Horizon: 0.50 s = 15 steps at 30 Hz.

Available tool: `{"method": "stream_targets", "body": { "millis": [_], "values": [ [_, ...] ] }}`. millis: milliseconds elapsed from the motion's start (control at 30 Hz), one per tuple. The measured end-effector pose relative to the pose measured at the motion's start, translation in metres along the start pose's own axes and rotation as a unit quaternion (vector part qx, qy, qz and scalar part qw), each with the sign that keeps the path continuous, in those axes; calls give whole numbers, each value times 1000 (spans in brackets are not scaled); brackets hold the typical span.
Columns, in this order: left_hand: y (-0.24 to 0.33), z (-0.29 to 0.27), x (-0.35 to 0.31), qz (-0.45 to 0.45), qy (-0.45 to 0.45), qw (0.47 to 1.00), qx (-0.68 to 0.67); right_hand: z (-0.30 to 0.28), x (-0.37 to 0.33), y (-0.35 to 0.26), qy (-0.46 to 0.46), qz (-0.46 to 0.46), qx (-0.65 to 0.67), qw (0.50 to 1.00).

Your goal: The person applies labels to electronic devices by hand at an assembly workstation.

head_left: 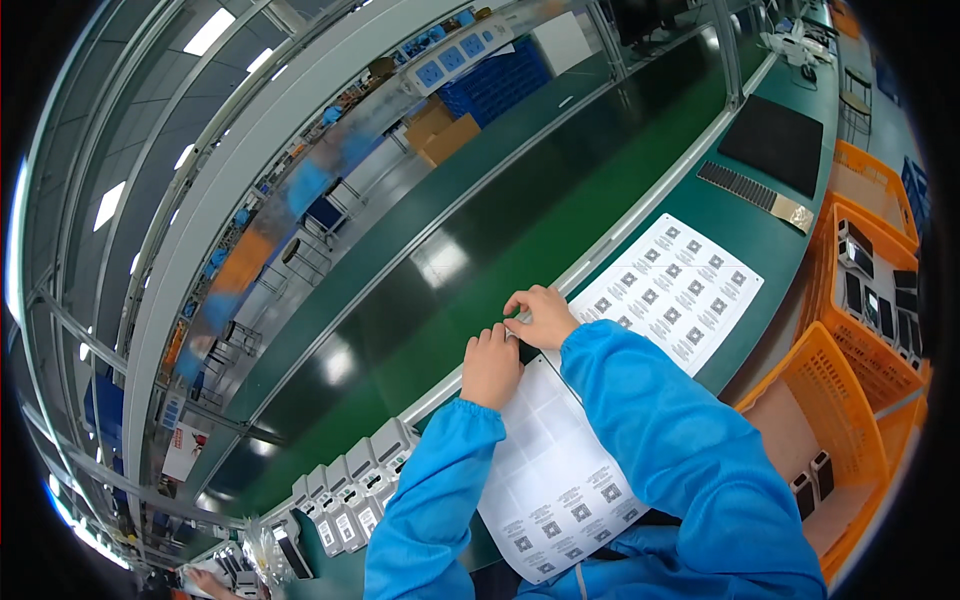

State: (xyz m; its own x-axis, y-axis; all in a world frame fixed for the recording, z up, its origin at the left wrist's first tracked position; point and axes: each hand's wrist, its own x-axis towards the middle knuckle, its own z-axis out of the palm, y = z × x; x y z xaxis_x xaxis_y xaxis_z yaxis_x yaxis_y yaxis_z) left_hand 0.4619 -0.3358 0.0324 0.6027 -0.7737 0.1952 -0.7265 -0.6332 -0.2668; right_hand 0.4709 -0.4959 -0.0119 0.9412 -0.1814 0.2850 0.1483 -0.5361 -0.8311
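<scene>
My left hand (490,367) rests with curled fingers on the far corner of a white label sheet (555,470) that lies on the green bench in front of me. My right hand (541,315) pinches at the same corner, fingertips closed on what looks like a small label; the label itself is too small to make out. Both arms wear blue sleeves. A second, fuller sheet of square code labels (675,290) lies just right of my right hand. A row of small white devices (355,490) stands to the left of my left arm.
A dark green conveyor belt (480,250) runs diagonally beyond the bench. Orange baskets (860,290) with dark devices sit at the right, another orange basket (810,440) nearer me. A black mat (775,145) and a ribbed strip (750,190) lie farther along.
</scene>
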Motion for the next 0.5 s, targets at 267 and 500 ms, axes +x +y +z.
{"method": "stream_targets", "body": {
  "millis": [267, 500],
  "values": [
    [-4, -1, -4, -3, 20, 998, -53, -2, 0, 3, -14, 2, 10, 1000],
    [-10, -4, -12, -61, 39, 986, -149, -3, -11, -9, -134, -45, -138, 980]
  ]
}}
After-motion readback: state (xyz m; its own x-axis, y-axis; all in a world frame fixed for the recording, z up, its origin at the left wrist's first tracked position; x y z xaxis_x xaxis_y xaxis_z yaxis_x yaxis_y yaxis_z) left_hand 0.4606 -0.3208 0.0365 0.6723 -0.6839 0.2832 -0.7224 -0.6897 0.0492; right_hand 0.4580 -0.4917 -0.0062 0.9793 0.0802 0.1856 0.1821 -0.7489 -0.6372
